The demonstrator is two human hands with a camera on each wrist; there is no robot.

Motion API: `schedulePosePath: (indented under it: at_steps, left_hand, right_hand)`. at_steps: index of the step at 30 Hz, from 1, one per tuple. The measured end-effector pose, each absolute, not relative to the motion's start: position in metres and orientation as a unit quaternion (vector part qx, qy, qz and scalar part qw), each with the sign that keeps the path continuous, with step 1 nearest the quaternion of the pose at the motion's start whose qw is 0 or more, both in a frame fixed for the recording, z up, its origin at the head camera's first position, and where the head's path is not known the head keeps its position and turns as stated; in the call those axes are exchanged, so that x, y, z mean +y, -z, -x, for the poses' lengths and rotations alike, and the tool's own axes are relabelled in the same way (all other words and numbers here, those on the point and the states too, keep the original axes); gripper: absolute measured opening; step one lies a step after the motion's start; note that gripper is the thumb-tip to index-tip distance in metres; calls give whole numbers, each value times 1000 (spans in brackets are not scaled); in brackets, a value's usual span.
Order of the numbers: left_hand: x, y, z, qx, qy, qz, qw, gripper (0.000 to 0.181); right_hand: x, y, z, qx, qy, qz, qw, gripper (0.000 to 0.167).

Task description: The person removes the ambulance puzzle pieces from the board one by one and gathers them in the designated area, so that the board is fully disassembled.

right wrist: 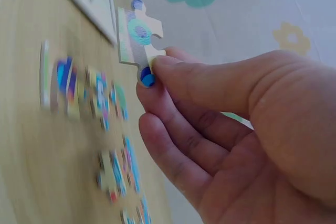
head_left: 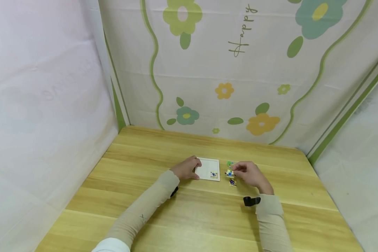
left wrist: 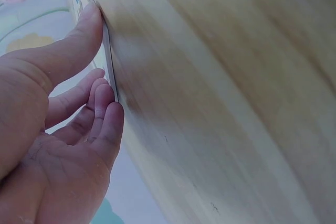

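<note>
A white puzzle tray (head_left: 206,169) lies on the table, with one printed puzzle piece (head_left: 214,174) in its near right corner. My left hand (head_left: 186,168) holds the tray's left side, thumb at the near edge and fingers toward the far edge; the left wrist view shows the thumb (left wrist: 86,30) against the rim. Right of the tray, my right hand (head_left: 251,174) pinches a puzzle piece (right wrist: 137,35) between thumb and fingers, raised off the table. This piece is pale with blue round marks. Loose puzzle pieces (right wrist: 65,82) lie beneath and beside that hand.
The wooden table (head_left: 189,217) meets a floral cloth wall (head_left: 204,70) at the back. White cloth panels (head_left: 44,105) stand at the left and right. Several more loose pieces (right wrist: 113,171) lie close together near the right hand, partly blurred.
</note>
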State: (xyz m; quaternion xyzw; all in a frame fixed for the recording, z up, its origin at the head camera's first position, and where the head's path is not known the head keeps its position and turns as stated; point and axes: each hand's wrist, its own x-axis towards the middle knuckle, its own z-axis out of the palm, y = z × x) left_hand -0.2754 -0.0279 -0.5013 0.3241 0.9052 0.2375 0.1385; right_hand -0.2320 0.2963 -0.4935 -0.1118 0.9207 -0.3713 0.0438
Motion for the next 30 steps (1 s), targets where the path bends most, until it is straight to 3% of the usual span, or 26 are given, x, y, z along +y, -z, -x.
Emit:
schedulePosePath:
  at_steps: [14,20,30]
  left_hand:
    - [-27,506,280,907,-231,-327,132,54]
    - [-27,505,279,908,-232,-322,135,54]
    - [-27,502,276,907,-235,-321,138,55]
  right_hand:
    - [345,496,211,931,344,93,77,5]
    - [350,500,209,928,347,94,100,7]
    - [349,502,209,936,324,101,92,7]
